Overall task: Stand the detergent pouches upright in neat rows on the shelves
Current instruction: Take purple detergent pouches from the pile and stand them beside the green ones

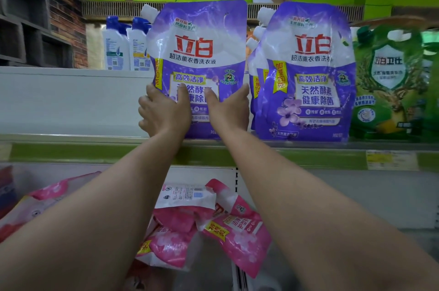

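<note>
I'm holding a purple pouch (197,53) upright at the front of the upper shelf (71,146), left hand (164,112) and right hand (228,110) wrapping its lower sides, thumbs pressing the front. The purple row (306,72) just beside it is already standing. Plenty's still waiting though: pink pouches (213,226) are lying in a jumble on the lower shelf.

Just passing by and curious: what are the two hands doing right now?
Left hand: grips the lower left edge of the purple pouch.
Right hand: grips the same pouch's lower right edge.
</note>
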Demonstrator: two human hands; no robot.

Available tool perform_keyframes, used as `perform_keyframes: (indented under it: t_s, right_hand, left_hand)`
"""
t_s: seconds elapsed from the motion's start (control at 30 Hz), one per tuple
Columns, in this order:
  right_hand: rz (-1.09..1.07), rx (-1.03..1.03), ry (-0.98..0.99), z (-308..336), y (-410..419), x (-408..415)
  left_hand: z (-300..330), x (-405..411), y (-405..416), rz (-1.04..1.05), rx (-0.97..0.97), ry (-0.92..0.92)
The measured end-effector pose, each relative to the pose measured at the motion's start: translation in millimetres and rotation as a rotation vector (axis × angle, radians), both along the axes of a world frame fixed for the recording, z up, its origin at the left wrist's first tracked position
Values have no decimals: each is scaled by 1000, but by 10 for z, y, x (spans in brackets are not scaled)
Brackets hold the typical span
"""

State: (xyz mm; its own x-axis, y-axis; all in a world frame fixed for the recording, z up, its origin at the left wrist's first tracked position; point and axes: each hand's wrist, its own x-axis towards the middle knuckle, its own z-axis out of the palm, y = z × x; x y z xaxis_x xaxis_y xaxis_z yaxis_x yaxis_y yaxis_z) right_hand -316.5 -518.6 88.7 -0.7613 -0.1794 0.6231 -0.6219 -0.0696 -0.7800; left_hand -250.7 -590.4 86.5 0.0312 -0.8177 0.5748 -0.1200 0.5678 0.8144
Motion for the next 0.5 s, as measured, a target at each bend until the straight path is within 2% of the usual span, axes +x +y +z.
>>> perform_keyframes:
  t_s: [0.17,0.5]
  right_hand:
    - [-89,-4,64,2,26,74]
    - [-187,159,96,34,194,369]
  left_hand:
    - [15,51,58,-29,25,-33]
    - [93,291,329,-85,29,-66]
